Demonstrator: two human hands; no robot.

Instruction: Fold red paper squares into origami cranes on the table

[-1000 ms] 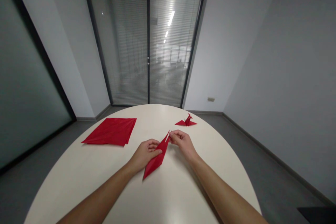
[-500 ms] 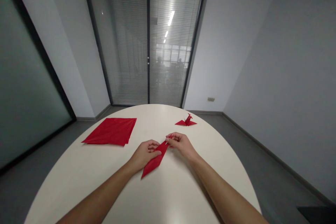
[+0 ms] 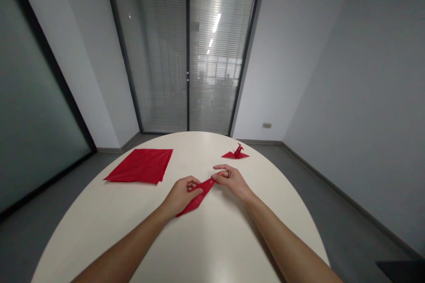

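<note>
Left hand (image 3: 179,195), right hand (image 3: 234,183) pinch folded red paper (image 3: 196,201) (far tip partly hidden).

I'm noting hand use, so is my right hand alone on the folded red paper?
No, your left hand also holds the folded red paper near its middle, while your right hand pinches the far end.

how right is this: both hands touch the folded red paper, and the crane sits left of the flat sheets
Not left: the head view shows the crane right of the flat sheets. The left hand and right hand do touch the folded red paper.
</note>
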